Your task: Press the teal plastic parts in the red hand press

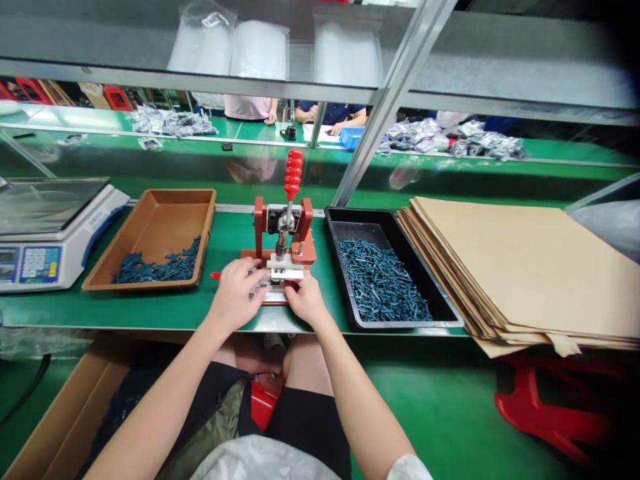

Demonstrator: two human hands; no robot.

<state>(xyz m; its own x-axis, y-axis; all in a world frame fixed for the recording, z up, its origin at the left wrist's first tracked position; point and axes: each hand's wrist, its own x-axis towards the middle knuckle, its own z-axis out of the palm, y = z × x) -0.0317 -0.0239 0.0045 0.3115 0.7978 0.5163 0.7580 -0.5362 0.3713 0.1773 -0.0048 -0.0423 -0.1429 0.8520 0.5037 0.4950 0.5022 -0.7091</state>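
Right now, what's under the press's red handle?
Below the red handle, a rod points down at a silvery block. The left hand and right hand partly cover the metal fixture there; anything beneath them can't be seen.

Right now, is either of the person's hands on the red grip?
No, the left hand and right hand are both down beside the metal block, well below the red grip.

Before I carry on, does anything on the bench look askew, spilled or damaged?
Yes: the brown sheet stack looks askew, its edges uneven and a ragged flap sticking out at the front. I see no spill around the black tray or brown tray.
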